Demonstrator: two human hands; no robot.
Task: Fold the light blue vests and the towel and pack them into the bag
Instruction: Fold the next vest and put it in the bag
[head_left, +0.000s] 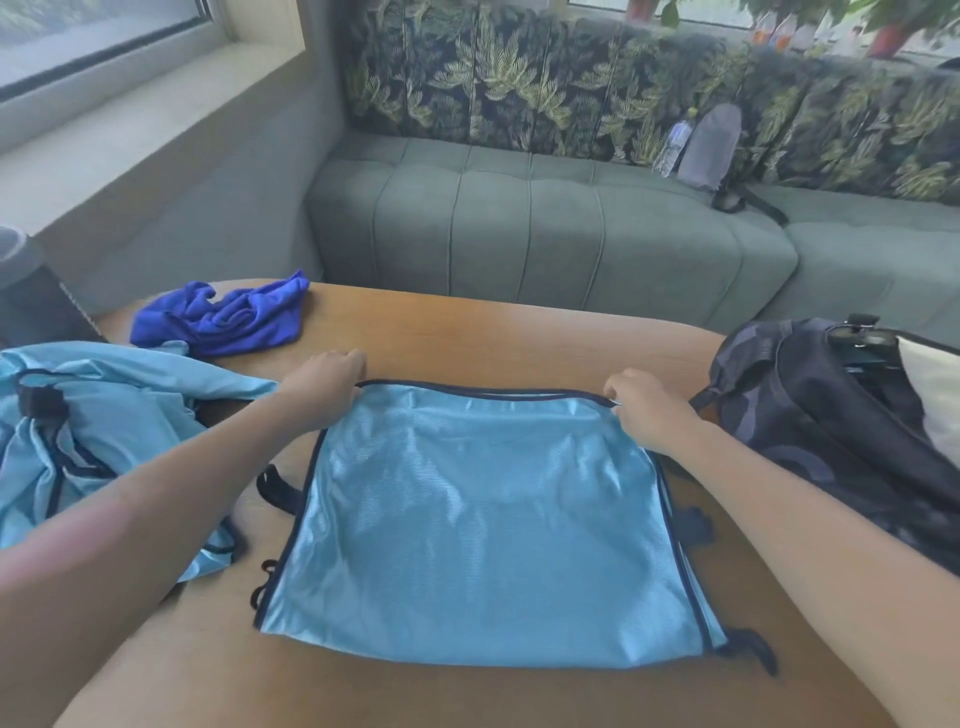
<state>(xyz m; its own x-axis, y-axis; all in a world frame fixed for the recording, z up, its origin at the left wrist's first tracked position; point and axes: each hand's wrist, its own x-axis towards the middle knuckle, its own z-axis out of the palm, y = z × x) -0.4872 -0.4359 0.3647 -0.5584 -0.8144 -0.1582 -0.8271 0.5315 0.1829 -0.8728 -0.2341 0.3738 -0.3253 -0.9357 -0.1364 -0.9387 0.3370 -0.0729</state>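
Nearest me, a light blue vest (483, 525) with dark piping lies flat mid-counter (467, 327), which is tan wood. At 12 o'clock beyond it runs a grey-green sofa (545, 234) with leaf-print back cushions (519, 83), a clear bottle (672, 145) leaning there; a window sill (130, 119) sits at 10 o'clock. I can read no writing anywhere. My left hand (327, 379) pinches the vest's far-left corner, fingers curled; my right hand (641, 410) grips the far-right corner likewise. A second light blue vest (93, 447) is heaped at 9 o'clock, the crumpled royal-blue towel (228, 317) at 11 o'clock, the dark bag (831, 415) open at 3 o'clock.
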